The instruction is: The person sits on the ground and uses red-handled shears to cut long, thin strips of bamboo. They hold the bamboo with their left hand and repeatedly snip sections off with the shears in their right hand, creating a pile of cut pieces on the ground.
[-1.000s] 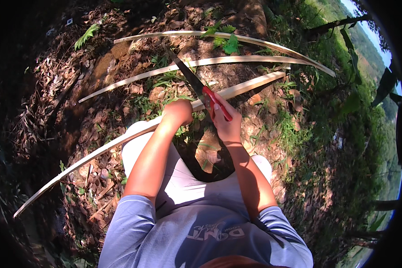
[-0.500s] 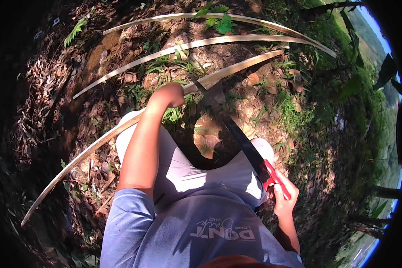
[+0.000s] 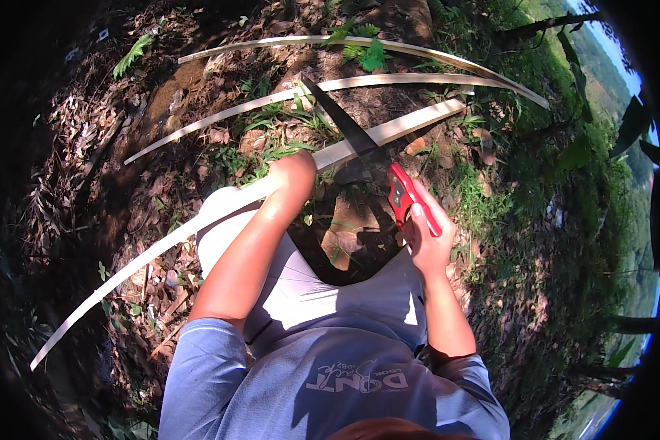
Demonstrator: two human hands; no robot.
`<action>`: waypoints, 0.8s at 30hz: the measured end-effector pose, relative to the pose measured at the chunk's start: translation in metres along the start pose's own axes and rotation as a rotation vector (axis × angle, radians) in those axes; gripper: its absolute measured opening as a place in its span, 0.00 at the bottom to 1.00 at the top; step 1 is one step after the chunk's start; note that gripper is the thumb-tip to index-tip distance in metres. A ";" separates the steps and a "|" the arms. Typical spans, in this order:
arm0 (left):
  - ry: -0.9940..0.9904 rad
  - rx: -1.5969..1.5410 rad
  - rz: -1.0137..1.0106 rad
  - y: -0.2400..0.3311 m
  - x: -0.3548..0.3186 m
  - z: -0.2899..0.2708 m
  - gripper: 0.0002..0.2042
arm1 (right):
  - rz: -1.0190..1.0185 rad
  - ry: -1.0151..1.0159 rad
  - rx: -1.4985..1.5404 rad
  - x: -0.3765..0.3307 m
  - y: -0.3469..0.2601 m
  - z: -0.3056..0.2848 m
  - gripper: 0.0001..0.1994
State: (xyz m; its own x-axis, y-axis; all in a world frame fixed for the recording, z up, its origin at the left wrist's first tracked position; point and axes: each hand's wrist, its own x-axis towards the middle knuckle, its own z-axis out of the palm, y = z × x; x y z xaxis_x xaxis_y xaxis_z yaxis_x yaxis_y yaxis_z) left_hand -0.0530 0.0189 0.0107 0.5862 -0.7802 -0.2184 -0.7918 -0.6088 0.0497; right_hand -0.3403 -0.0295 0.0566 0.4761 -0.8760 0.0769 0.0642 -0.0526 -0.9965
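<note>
With my left hand I grip a strip, fingers curled round it; the fingers of my right hand clasp a saw crossing over that strip.

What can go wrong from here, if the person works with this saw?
1. The saw, held in the right hand, crosses the wooden strip near the left hand; if the blade jumps, it might cut that hand.
2. The strip extends far beyond the left leg, so it may wobble or twist during a stroke.
3. Both hands look bare, so a slip would probably meet unprotected skin.
</note>
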 end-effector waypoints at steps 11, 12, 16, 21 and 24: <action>-0.012 0.021 0.026 0.000 0.002 -0.006 0.15 | -0.037 -0.136 0.169 0.096 0.051 0.110 0.19; -0.016 0.011 0.028 -0.001 0.002 -0.006 0.15 | -0.044 -0.134 0.158 0.095 0.055 0.112 0.19; -0.043 -0.011 0.034 -0.006 0.000 -0.009 0.15 | -0.054 -0.136 0.132 0.089 0.055 0.111 0.19; -0.070 -0.011 0.043 0.000 -0.002 -0.017 0.15 | -0.069 -0.126 0.098 0.088 0.056 0.102 0.19; -0.068 -0.003 0.045 -0.002 -0.002 -0.018 0.15 | -0.064 -0.157 0.068 0.088 0.050 0.099 0.18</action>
State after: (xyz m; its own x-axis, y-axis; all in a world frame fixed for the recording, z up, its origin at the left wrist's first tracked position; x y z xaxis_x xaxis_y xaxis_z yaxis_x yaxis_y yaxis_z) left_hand -0.0496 0.0186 0.0282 0.5366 -0.7956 -0.2811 -0.8166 -0.5735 0.0644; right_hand -0.2088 -0.0615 0.0164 0.5998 -0.7862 0.1491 0.1550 -0.0687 -0.9855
